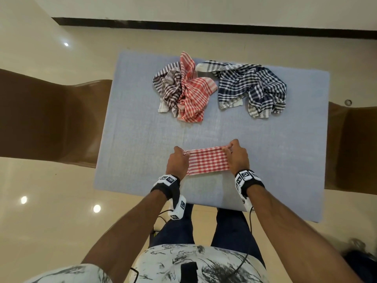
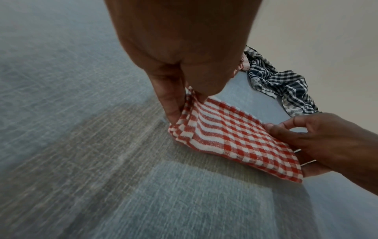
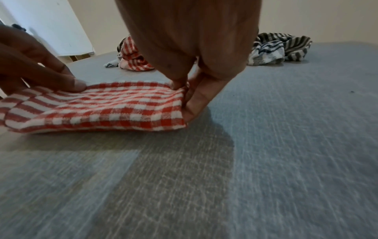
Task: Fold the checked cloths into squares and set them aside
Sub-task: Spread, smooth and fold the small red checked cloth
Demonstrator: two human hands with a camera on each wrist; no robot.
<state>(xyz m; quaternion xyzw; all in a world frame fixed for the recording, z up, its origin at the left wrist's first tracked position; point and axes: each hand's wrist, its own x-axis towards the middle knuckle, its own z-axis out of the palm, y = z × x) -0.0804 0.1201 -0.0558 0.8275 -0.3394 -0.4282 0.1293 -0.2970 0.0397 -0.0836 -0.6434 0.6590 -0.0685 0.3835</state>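
A red-and-white checked cloth (image 1: pixel 208 161) (image 2: pixel 235 137) (image 3: pixel 102 106) lies folded into a short band on the blue-grey table cover (image 1: pixel 142 129), near its front edge. My left hand (image 1: pixel 177 162) (image 2: pixel 180 103) pinches the cloth's left end between thumb and fingers. My right hand (image 1: pixel 237 157) (image 3: pixel 185 95) pinches the right end, with the far corner lifted slightly. At the back lie several crumpled cloths: a brown-checked one (image 1: pixel 169 86), a red-checked one (image 1: pixel 193 92) and a navy-checked one (image 1: pixel 255 86).
The table cover's front edge (image 1: pixel 204 205) runs just behind my wrists. Brown chairs stand at the left (image 1: pixel 51 119) and the right (image 1: pixel 355 150) of the table. Bare cover stretches between the folded cloth and the crumpled pile.
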